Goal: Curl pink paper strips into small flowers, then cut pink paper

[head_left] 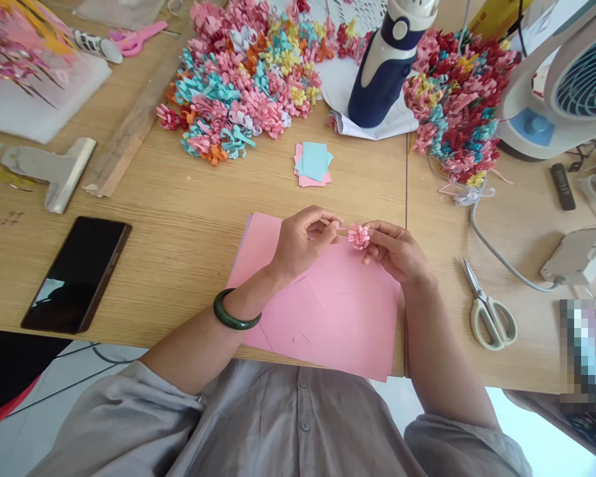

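Observation:
Above the pink paper sheets (328, 318), both hands meet at a small pink paper flower (358, 236) with curled, fringed petals. My left hand (308, 242), with a dark green bangle on its wrist, pinches a thin pink strip at the flower's left side. On the other side, my right hand (395, 248) holds the flower between thumb and fingers. A few thin paper slivers lie on the pink sheets. Just beyond the hands sits a small stack of blue and pink paper squares (314, 163).
Heaps of colourful paper flowers (258, 86) spread at the back, beside a dark blue bottle (385, 73). Scissors (489, 311) and a white adapter (576, 255) lie right, below a fan (551, 86). Left are a phone (77, 275), a wooden strip (129, 132) and a metal scraper-like tool (54, 169).

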The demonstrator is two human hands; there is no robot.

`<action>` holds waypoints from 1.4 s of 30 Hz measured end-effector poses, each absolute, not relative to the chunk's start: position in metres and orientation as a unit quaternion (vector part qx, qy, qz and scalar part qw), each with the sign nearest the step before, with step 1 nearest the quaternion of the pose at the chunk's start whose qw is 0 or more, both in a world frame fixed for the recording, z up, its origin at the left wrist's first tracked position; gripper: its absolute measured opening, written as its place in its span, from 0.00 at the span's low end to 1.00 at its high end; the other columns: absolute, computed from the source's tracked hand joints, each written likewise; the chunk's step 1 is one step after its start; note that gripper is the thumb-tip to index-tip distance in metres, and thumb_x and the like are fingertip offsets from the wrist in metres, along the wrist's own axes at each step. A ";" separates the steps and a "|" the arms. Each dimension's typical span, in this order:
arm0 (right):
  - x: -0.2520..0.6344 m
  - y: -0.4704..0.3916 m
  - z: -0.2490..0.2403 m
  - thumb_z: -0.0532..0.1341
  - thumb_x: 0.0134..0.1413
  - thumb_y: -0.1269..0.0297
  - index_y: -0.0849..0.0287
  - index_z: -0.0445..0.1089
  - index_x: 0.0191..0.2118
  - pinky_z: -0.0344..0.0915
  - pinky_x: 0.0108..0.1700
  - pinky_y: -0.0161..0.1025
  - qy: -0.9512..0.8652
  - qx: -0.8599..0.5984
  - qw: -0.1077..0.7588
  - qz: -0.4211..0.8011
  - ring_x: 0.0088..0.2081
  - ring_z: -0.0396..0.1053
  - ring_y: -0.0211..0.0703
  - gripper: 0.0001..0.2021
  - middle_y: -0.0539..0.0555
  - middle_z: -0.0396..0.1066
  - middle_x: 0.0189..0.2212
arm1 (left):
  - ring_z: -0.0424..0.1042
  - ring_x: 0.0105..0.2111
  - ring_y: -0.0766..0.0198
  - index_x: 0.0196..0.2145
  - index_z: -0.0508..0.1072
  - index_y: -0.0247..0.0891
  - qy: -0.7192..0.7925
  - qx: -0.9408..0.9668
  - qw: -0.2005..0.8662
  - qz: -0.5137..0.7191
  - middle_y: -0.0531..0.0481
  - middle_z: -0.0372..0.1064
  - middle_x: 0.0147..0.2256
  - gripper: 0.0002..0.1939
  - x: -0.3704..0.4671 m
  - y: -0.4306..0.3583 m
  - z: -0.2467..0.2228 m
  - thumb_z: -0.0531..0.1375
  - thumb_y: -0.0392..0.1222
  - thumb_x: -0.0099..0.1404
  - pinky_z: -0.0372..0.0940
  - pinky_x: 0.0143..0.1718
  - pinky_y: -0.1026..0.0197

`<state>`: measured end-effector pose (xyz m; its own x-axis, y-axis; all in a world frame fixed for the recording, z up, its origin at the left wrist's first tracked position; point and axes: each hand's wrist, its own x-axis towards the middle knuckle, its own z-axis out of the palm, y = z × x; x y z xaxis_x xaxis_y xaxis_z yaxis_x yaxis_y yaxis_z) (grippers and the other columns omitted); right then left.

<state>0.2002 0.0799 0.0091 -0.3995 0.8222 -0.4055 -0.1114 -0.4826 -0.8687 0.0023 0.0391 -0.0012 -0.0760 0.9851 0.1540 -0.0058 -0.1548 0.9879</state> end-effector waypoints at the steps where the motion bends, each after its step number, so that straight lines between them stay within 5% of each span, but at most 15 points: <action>1: 0.200 0.080 0.009 0.75 0.39 0.60 0.61 0.77 0.31 0.74 0.22 0.33 -0.398 -0.445 0.316 0.737 0.20 0.60 0.28 0.13 0.47 0.70 0.23 | 0.78 0.30 0.67 0.36 0.77 0.34 0.469 0.524 0.437 0.560 0.47 0.74 0.37 0.08 0.002 0.039 -0.001 0.61 0.41 0.66 0.75 0.34 0.64; 6: 0.198 0.078 0.008 0.75 0.40 0.59 0.61 0.76 0.31 0.75 0.23 0.34 -0.410 -0.435 0.302 0.743 0.20 0.61 0.29 0.14 0.47 0.70 0.24 | 0.72 0.53 0.58 0.48 0.78 0.40 0.403 0.658 0.337 0.539 0.43 0.72 0.51 0.15 0.002 0.038 -0.001 0.66 0.40 0.62 0.75 0.47 0.60; 12: 0.199 0.077 0.011 0.74 0.41 0.61 0.62 0.76 0.30 0.75 0.22 0.34 -0.409 -0.428 0.277 0.757 0.20 0.61 0.29 0.12 0.47 0.67 0.21 | 0.75 0.31 0.68 0.36 0.80 0.36 0.406 0.612 0.424 0.531 0.48 0.75 0.35 0.04 0.007 0.036 0.000 0.65 0.37 0.62 0.73 0.30 0.67; 18: 0.204 0.082 0.011 0.69 0.42 0.66 0.64 0.74 0.32 0.70 0.16 0.29 -0.350 -0.394 0.284 0.801 0.17 0.53 0.26 0.09 0.46 0.65 0.21 | 0.75 0.24 0.70 0.33 0.77 0.33 0.446 0.497 0.477 0.571 0.54 0.71 0.28 0.06 0.003 0.038 0.004 0.66 0.39 0.62 0.72 0.29 0.66; 28: 0.208 0.083 0.010 0.67 0.41 0.67 0.62 0.70 0.28 0.61 0.14 0.22 -0.302 -0.343 0.274 0.846 0.18 0.42 0.25 0.07 0.44 0.58 0.21 | 0.74 0.31 0.70 0.40 0.78 0.35 0.399 0.539 0.435 0.600 0.49 0.71 0.38 0.07 0.007 0.035 0.002 0.62 0.38 0.65 0.76 0.34 0.64; 34: 0.204 0.080 0.004 0.71 0.43 0.66 0.64 0.74 0.33 0.65 0.15 0.23 -0.308 -0.355 0.260 0.843 0.17 0.46 0.23 0.11 0.43 0.62 0.21 | 0.74 0.48 0.61 0.60 0.68 0.44 0.361 0.670 0.369 0.534 0.42 0.65 0.57 0.31 0.005 0.033 -0.002 0.69 0.44 0.60 0.77 0.42 0.62; 37: 0.202 0.078 0.002 0.72 0.43 0.65 0.65 0.75 0.32 0.68 0.16 0.26 -0.313 -0.362 0.244 0.844 0.16 0.49 0.24 0.11 0.44 0.63 0.20 | 0.68 0.56 0.55 0.62 0.66 0.45 0.366 0.710 0.323 0.508 0.42 0.66 0.58 0.33 0.005 0.033 -0.004 0.68 0.45 0.60 0.76 0.46 0.59; 42: 0.197 0.076 0.004 0.73 0.44 0.64 0.64 0.75 0.32 0.71 0.17 0.27 -0.325 -0.363 0.237 0.840 0.16 0.54 0.24 0.11 0.45 0.66 0.21 | 0.74 0.40 0.67 0.56 0.72 0.38 0.370 0.695 0.281 0.549 0.45 0.74 0.44 0.22 0.007 0.035 -0.008 0.65 0.40 0.64 0.75 0.40 0.67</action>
<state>0.1972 0.0761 0.0036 -0.6240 0.6341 -0.4567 -0.1619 -0.6766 -0.7183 0.0069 0.0350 -0.0077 0.1233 0.8228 0.5548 0.2052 -0.5681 0.7970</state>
